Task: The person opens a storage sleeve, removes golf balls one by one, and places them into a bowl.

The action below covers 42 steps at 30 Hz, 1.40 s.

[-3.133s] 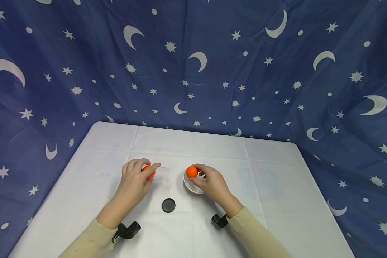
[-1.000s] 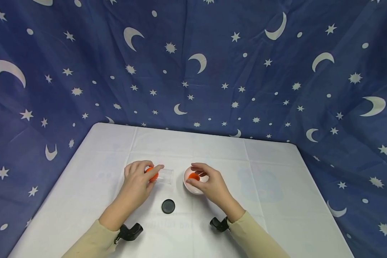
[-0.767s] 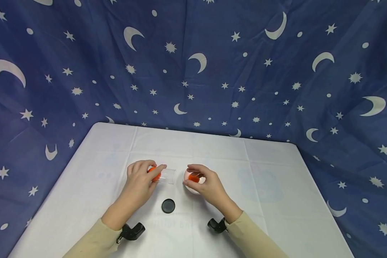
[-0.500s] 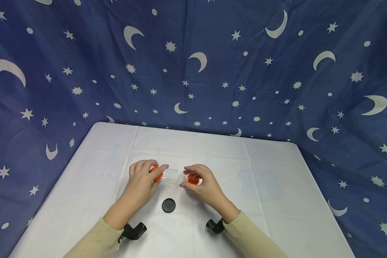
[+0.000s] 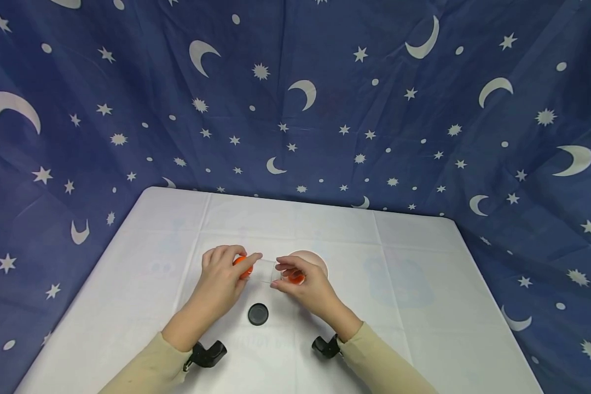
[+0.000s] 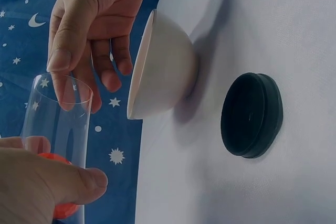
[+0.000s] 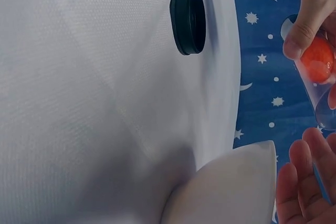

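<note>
The left hand (image 5: 224,276) grips a clear plastic tube (image 5: 261,270) already holding one orange ball (image 5: 243,266), while at its 3 o'clock opening the right hand (image 5: 300,279) pinches a second orange ball (image 5: 295,278), not yet inserted, near the white bowl (image 5: 317,260) on the white counter (image 5: 399,306).

A counter (image 5: 404,306) covered by a white cloth with fold creases carries the things. A round black lid (image 5: 258,314) lies flat on it near the front, a little left of the middle, with bare cloth all round it. Behind the lid and slightly to its right stands a small white bowl (image 5: 320,262), its base on the cloth and its rim facing up. Lid and bowl sit near each other without touching. The cloth bears faint pale printed shapes, too washed out to make out.
</note>
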Motion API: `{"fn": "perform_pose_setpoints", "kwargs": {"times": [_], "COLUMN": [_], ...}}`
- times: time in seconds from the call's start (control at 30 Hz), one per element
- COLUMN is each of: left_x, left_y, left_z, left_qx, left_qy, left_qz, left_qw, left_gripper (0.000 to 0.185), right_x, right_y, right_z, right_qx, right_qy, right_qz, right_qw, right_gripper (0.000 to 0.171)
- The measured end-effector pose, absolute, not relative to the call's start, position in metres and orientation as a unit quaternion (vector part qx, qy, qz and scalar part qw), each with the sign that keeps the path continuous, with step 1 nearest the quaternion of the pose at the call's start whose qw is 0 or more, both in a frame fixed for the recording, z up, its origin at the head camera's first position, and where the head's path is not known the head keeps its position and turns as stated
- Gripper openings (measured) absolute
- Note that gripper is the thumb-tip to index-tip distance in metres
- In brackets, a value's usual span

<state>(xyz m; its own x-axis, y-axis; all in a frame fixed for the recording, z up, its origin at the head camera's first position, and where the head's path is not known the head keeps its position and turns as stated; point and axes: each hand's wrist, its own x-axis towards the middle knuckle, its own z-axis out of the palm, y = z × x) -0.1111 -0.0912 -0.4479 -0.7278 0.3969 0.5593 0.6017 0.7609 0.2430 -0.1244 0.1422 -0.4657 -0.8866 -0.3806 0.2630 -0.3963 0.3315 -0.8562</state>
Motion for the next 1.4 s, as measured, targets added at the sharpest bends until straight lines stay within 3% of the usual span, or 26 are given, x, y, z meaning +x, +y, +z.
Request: {"fn": "perform_pose_setpoints", "kwargs": {"times": [1.4], "left_x": [-0.1096], "left_y": [-0.0903], "left_z": [-0.4447], "left_qx": [-0.262], "left_qy": [-0.919], "left_qz": [-0.179], "left_qw": [0.232], "left_gripper": [0.055], "right_x": [-0.1198], "right_y": [0.1365], "right_z": [-0.4688], "right_qx": [0.215], "right_qy": [-0.817], "right_qz": [0.534], "right_qw": [-0.011], "right_gripper": [0.048]}}
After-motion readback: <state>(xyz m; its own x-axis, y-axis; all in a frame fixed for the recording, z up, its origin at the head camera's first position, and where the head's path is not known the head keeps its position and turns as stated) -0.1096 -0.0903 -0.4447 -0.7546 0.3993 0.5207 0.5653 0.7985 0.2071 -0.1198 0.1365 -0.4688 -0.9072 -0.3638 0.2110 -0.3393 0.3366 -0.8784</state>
